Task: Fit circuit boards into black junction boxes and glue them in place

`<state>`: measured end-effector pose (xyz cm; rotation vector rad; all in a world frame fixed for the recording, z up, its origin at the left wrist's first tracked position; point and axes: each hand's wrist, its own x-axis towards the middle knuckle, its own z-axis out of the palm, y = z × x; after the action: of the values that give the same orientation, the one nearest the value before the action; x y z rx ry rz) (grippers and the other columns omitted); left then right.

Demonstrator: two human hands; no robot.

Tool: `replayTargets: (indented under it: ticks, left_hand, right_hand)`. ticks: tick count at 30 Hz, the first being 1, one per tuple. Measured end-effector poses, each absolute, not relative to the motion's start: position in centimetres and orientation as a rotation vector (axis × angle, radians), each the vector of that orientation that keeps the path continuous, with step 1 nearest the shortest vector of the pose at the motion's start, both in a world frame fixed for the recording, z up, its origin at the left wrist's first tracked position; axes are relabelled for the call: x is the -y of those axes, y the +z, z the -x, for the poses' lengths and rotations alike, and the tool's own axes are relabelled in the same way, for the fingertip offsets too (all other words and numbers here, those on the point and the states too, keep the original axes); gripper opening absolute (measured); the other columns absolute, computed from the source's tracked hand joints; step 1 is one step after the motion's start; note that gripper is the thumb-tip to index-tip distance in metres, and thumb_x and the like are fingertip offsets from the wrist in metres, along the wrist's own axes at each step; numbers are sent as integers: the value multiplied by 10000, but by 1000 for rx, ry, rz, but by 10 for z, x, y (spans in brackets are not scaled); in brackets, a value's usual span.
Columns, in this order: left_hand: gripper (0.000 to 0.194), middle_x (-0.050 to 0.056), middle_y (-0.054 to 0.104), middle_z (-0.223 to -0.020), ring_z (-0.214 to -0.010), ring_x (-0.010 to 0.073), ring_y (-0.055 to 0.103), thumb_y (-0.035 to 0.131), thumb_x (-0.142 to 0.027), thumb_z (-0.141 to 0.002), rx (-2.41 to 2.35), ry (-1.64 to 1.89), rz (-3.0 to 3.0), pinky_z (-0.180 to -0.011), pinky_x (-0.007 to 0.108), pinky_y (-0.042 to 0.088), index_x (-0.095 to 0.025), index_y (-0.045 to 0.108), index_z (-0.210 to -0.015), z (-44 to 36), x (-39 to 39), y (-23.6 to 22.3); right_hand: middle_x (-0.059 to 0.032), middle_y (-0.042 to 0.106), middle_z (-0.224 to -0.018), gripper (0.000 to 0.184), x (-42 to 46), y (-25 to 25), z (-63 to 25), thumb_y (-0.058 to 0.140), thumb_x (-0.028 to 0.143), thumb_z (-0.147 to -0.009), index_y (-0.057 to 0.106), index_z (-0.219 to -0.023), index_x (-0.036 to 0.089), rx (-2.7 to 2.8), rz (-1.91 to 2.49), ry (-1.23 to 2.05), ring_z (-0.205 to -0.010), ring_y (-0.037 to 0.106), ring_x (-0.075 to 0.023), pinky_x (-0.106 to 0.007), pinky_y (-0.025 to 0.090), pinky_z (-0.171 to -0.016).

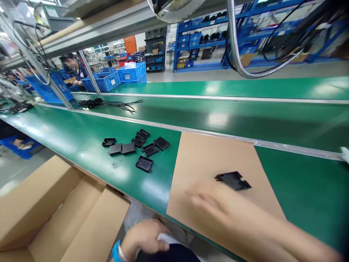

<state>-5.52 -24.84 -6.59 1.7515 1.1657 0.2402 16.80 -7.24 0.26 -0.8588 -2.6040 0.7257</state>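
My left hand (pixel 147 234), with a blue band at the wrist, is low by the table's front edge. Its fingers are closed round a thin white piece (pixel 169 239), paper or plastic, I cannot tell which. Smeared by motion, my right hand (pixel 208 198) reaches across a brown cardboard sheet (pixel 207 153); whether its fingers grip anything does not show. Just beyond that hand, a black plastic housing (pixel 235 180) with a notched edge lies on the sheet, partly covered by the forearm. Several similar black housings (pixel 144 163) are scattered to the left on the green table.
An open cardboard box (pixel 92 214) stands at lower left. Black cables (pixel 109 103) lie on the green strip (pixel 177 109) behind a metal rail. Blue bins (pixel 132 72) and a person (pixel 77 69) are at the back left. A metal hose (pixel 234 47) hangs overhead.
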Motion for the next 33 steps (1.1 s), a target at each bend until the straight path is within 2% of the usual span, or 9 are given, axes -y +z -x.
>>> replayTargets:
  ticks: [3, 6, 9, 11, 17, 20, 25, 28, 33]
  left_hand:
    - [305, 10, 747, -1079, -977, 212, 696, 518, -294, -948, -1250, 265, -1893, -879, 319, 518, -338, 683, -1201, 72, 245, -11]
    - [422, 64, 712, -1104, -1040, 245, 643, 403, -142, -902, -1774, 456, -2098, -927, 376, 490, -287, 683, -1183, 91, 197, 27]
    - [555, 111, 624, -1292, -1247, 303, 540, 515, -50, -715, -1911, 457, -2180, -1063, 428, 415, -236, 651, -1220, 109, 128, 26]
    - [575, 140, 641, -1222, -1202, 345, 560, 580, -42, -628, -1914, 428, -2162, -1061, 477, 400, -206, 661, -1173, 117, 91, 13]
    - [90, 79, 653, -785, -933, 304, 622, 680, -148, -661, -1878, 548, -2007, -1055, 524, 332, -203, 642, -719, 125, 68, -12]
    - [79, 66, 657, -782, -926, 276, 610, 684, -160, -671, -1853, 757, -1863, -1073, 510, 306, -202, 620, -684, 128, 83, -11]
    - [124, 34, 647, -780, -703, 182, 588, 611, -316, -795, -1775, 1217, -1446, -755, 363, 495, -193, 609, -816, 141, 114, -7]
    - [266, 18, 632, -740, -549, 136, 541, 520, -445, -885, -1668, 1421, -1219, -547, 283, 472, -192, 601, -899, 143, 129, -6]
    - [269, 49, 705, -827, -748, 192, 674, 775, -390, -734, -1365, 1774, -745, -635, 278, 548, -189, 703, -898, 143, 140, -6]
  right_hand:
    - [-154, 583, -1329, 355, 21, 8, -104, 454, 295, -981, 624, -1268, 173, 2790, 953, 531, -1255, 503, -298, -456, 433, -1048]
    - [-191, 490, -1420, 448, -24, 1, -46, 532, 325, -926, 561, -1332, 139, 2832, 1033, 452, -1311, 424, -354, -472, 415, -1031]
    - [-150, 505, -1376, 443, -41, -10, -25, 608, 363, -907, 552, -1296, 157, 2882, 1067, 378, -1204, 510, -288, -447, 455, -983]
    - [-122, 537, -1305, 420, -43, -13, -27, 617, 378, -919, 549, -1265, 150, 2898, 1094, 323, -1108, 558, -238, -429, 480, -948]
    - [-177, 552, -1201, 396, -46, -9, -36, 573, 290, -902, 511, -1252, 114, 2924, 1143, 241, -978, 624, -270, -392, 491, -840]
    - [-212, 555, -1179, 408, -51, -9, -38, 586, 223, -856, 514, -1241, 109, 2946, 1127, 283, -914, 656, -307, -383, 492, -778]
    - [-152, 623, -1066, 355, -81, -10, -32, 491, 218, -965, 486, -1296, 89, 2762, 1268, 390, -872, 653, -237, -389, 526, -789]
    - [-86, 632, -1093, 370, -112, -12, -6, 514, 343, -1007, 513, -1317, 140, 2580, 1381, 490, -892, 640, -171, -357, 561, -797]
    - [-88, 626, -1168, 368, -139, -24, 57, 584, 389, -976, 578, -1256, 150, 2390, 1500, 614, -958, 641, -178, -367, 575, -819]
